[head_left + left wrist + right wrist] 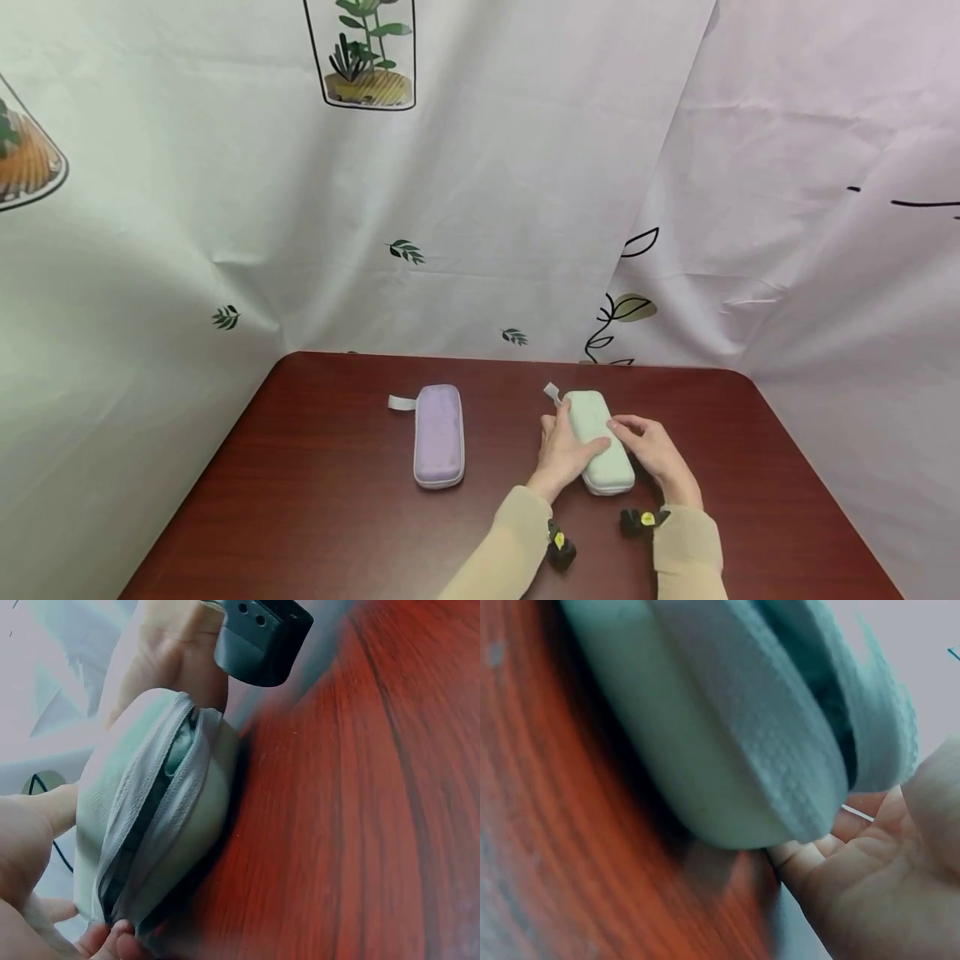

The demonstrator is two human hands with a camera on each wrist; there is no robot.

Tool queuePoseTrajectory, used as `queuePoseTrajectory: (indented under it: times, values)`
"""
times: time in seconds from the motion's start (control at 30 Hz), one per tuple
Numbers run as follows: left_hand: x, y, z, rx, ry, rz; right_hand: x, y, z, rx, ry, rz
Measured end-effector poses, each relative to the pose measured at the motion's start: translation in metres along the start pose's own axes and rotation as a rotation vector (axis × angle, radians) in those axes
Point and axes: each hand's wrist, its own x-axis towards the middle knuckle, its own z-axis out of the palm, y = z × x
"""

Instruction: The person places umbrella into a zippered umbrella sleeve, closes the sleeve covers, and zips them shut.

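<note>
A pale green zip case (592,412) lies on the table, tilted a little, with a white strap at its far left corner. My left hand (564,450) grips its left side, thumb across the top. In the left wrist view, the left fingertips (120,941) pinch by the end of the parted zipper (154,802). My right hand (656,454) holds the case's right edge, thumb and fingers close together there. From the right wrist, the case (667,727) shows a dark gap between its zipper tapes; the right fingertips are hidden behind it.
A lilac zip case (438,435) with a white strap (402,403) lies shut to the left. The dark red wooden table (315,500) meets a white printed cloth (480,208) at its far edge. Black cameras sit on both wrists.
</note>
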Motion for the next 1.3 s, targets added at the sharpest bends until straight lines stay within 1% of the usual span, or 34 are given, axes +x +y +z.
queuePoseTrajectory:
  times: [0.07, 0.13, 0.37, 0.47, 0.57, 0.77, 0.93, 1.0, 1.13, 1.2, 1.27, 1.3]
  values:
    - [-0.001, -0.004, -0.003, -0.048, -0.034, 0.005, 0.000, 0.001, 0.001, 0.015, -0.001, 0.007]
    - [-0.001, -0.007, -0.006, -0.077, -0.060, 0.010, 0.000, 0.003, 0.001, 0.019, 0.002, 0.011]
    - [-0.001, -0.012, -0.017, -0.064, -0.092, -0.009, 0.002, 0.005, 0.001, 0.033, 0.004, 0.007]
    - [-0.002, -0.012, -0.020, -0.047, -0.092, -0.019, 0.003, 0.005, 0.000, 0.032, 0.000, 0.012]
    - [-0.003, -0.012, -0.022, -0.024, -0.086, -0.010, 0.004, 0.004, -0.001, 0.028, -0.003, 0.012]
    - [-0.004, -0.013, -0.020, -0.010, -0.068, -0.001, 0.003, 0.004, -0.001, 0.009, 0.006, 0.002]
    - [-0.002, -0.013, -0.018, 0.018, -0.051, -0.024, 0.000, 0.002, 0.001, -0.028, 0.021, -0.011]
    - [-0.002, -0.012, -0.017, 0.025, -0.050, -0.033, -0.003, -0.001, 0.000, -0.063, 0.023, -0.032]
    - [-0.002, -0.011, -0.018, 0.026, -0.061, -0.044, -0.009, -0.010, -0.007, -0.210, 0.042, -0.132]
    - [-0.003, -0.011, -0.018, 0.025, -0.063, -0.050, -0.009, -0.014, -0.011, -0.279, 0.055, -0.205]
    - [-0.003, -0.010, -0.019, 0.021, -0.061, -0.051, -0.008, -0.018, -0.016, -0.302, 0.056, -0.284]
    - [-0.004, -0.010, -0.020, 0.017, -0.060, -0.051, -0.007, -0.021, -0.018, -0.311, 0.044, -0.336]
